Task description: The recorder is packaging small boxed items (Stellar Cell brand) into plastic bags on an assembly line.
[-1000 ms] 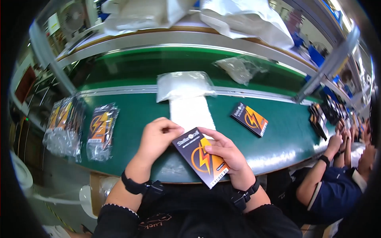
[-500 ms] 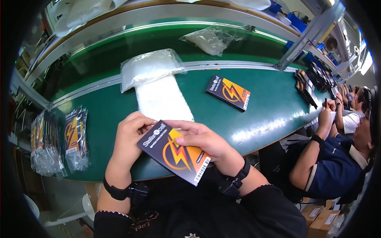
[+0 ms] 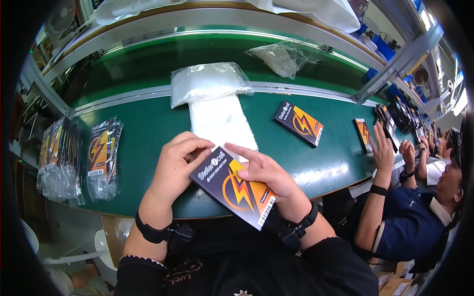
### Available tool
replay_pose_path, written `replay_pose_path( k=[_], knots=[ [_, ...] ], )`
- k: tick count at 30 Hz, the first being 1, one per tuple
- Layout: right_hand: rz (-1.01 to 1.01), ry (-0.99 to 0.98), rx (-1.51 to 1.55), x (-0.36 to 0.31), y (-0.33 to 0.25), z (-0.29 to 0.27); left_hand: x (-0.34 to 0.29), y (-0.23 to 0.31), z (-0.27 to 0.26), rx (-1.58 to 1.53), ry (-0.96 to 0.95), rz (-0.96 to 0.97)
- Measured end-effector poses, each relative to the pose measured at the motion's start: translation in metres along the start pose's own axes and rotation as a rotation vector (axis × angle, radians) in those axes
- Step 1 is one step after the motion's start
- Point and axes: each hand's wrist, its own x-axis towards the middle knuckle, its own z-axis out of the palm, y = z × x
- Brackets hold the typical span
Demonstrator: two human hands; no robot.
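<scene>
My right hand (image 3: 266, 173) grips a flat dark grey and orange box (image 3: 237, 190) with a lightning-bolt print, thumb on its front face. The box is tilted above the table's near edge, its barcode end toward me. At its upper left corner is my left hand (image 3: 178, 160), thumb and forefinger pinched together; what they hold, if anything, I cannot make out. Just beyond both hands lies a stack of clear plastic bags (image 3: 217, 121), its far end under a larger bulging clear packet (image 3: 210, 84).
Another such box (image 3: 299, 123) lies right of the bags, and one more (image 3: 363, 134) farther right by a co-worker's raised hand (image 3: 382, 148). Bagged boxes stand in a row (image 3: 59, 160) and a smaller group (image 3: 102, 158) at the left. Crumpled clear plastic (image 3: 284, 58) lies behind the metal rail.
The view has shifted, so the table's things sit farther right. Both my hands keep nearly the same pose around the box. A box now lies beside the co-worker, whose hand has lifted and spread.
</scene>
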Motion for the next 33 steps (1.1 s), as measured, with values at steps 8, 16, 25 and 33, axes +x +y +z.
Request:
replay_pose_path(
  k=[8, 16, 25, 33],
  knots=[
    [0.015, -0.062, 0.135, -0.004, -0.006, 0.01, 0.003, -0.004, 0.006, 0.115, -0.052, 0.101],
    [-0.022, -0.031, 0.116, 0.01, 0.008, -0.006, 0.002, -0.015, 0.001, -0.24, 0.207, -0.224],
    [-0.284, 0.125, -0.132, 0.012, 0.023, -0.005, 0.002, -0.019, 0.0, -0.018, 0.182, -0.01],
    [-0.481, 0.403, -0.327, 0.001, 0.028, -0.001, -0.016, 0.017, 0.019, 0.203, 0.017, 0.161]
  ],
)
